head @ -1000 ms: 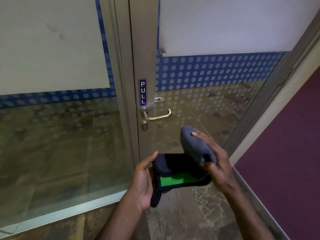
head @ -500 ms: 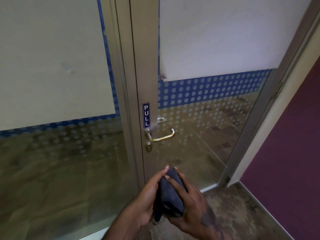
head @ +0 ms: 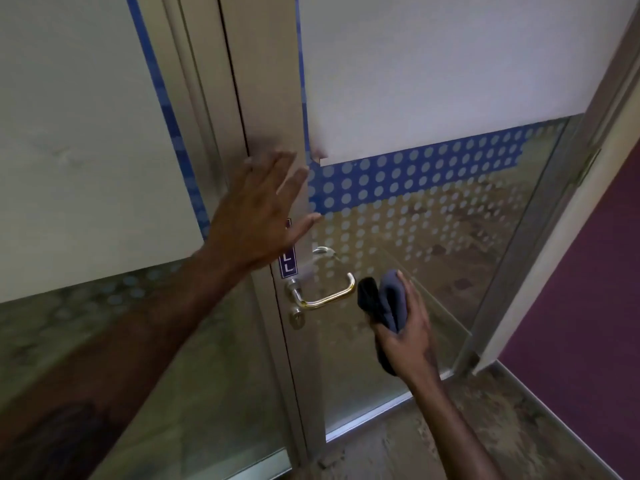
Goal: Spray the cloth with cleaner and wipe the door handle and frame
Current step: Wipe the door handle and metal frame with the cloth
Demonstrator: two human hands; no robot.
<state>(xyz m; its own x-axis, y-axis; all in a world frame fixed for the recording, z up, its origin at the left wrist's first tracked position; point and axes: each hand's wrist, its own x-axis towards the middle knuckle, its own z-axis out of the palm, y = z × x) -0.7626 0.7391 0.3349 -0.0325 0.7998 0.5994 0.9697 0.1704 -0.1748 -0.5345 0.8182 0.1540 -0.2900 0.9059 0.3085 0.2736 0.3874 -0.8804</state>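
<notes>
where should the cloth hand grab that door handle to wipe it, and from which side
Wrap the cloth around the straight horizontal bar of the door handle, coming from the right: its curved free end faces the right hand, and the bar stands clear of the door frame.

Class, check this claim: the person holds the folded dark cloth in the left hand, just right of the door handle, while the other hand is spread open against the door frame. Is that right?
Not quite. In the head view, the cloth is in the right hand, not the left. The rest stands: it sits just right of the door handle, and the left hand is spread open at the door frame.
</notes>
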